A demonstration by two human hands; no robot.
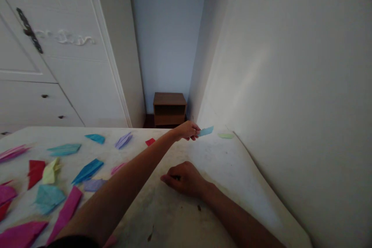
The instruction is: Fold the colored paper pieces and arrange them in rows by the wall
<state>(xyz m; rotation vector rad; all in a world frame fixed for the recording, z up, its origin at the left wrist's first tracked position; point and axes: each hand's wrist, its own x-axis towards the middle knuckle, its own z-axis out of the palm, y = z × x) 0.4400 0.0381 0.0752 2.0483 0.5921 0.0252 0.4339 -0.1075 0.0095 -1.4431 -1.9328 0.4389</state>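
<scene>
My left hand (188,130) reaches across to the far side of a pale, stained surface (186,224). Its thumb and fingers pinch one end of a light blue piece of paper (206,131), whose free end points right. Just beyond that end, a pale green paper piece (226,136) lies flat near the wall. My right hand (186,178) rests on the surface closer to me, its fingers curled into a loose fist with nothing showing in it. A small red paper piece (150,142) lies left of my left wrist.
Several crumpled paper pieces spread over the left side, among them a blue one (87,171), a teal one (50,198) and a magenta one (65,213). A white wardrobe (72,85) stands behind, a brown nightstand (170,99) beyond the far edge. The wall (290,85) borders the right.
</scene>
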